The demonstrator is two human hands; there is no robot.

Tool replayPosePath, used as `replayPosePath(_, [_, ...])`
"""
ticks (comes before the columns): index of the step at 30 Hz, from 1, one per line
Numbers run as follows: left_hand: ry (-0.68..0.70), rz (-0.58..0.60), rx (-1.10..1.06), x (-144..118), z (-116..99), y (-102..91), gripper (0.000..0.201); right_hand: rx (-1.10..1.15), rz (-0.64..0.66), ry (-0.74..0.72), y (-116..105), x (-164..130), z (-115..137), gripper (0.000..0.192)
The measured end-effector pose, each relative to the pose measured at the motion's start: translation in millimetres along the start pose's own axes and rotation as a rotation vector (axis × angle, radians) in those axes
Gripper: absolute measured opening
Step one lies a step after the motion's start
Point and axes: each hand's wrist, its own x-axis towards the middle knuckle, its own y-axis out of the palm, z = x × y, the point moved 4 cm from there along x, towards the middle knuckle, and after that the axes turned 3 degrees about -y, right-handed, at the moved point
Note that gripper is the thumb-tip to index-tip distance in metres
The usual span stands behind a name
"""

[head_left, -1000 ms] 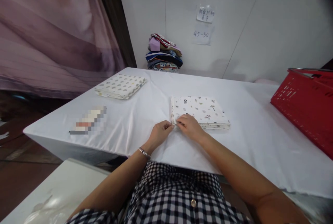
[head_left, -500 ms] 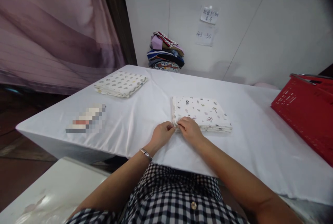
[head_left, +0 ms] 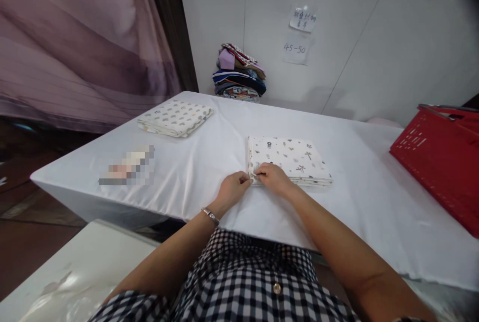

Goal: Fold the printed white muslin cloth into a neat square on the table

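A folded white cloth (head_left: 290, 155) printed with small plants and animals lies flat in several layers in front of me. My left hand (head_left: 235, 187) pinches at its near left corner, thumb against fingers. Just beside it, my right hand (head_left: 275, 178) has its fingers closed on the same corner and covers part of the near edge. Both hands touch the cloth low on the table. A second folded cloth (head_left: 177, 116), cream with grey hearts, rests at the far left of the table.
The table (head_left: 359, 202) has a white cover. A pixelated flat object (head_left: 127, 165) lies at its left. A red basket (head_left: 441, 157) stands at the right edge. Behind the table rises a pile of folded fabrics (head_left: 239, 75). Paper signs (head_left: 297, 48) hang on the wall.
Both hands stay at the near left corner of the cloth, with the right fingers shifted slightly. The view has moved a little; the cloths lie as before.
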Motion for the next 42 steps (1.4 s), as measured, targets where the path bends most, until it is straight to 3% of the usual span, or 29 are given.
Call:
replayPosePath(10, [0.009,-0.030,0.018,-1,-4,-2.1,0.022,-0.327,0.015,-0.146,6,-3,12,0.013])
replayPosePath(18, [0.014,-0.019,0.032,0,-3,-1.8,0.022,-0.080,-0.069,-0.128,1,-6,4,0.013])
replayPosePath(27, [-0.013,-0.028,0.020,1,-2,-1.1,0.017,-0.143,0.012,-0.111,2,-3,7,0.008])
replayPosePath(35, [-0.030,-0.038,-0.014,2,0,-0.2,0.014,-0.027,0.066,-0.068,-2,6,3,0.013])
replayPosePath(42, [-0.078,-0.025,-0.132,8,3,1.6,0.013,-0.101,-0.001,-0.110,2,1,4,0.010])
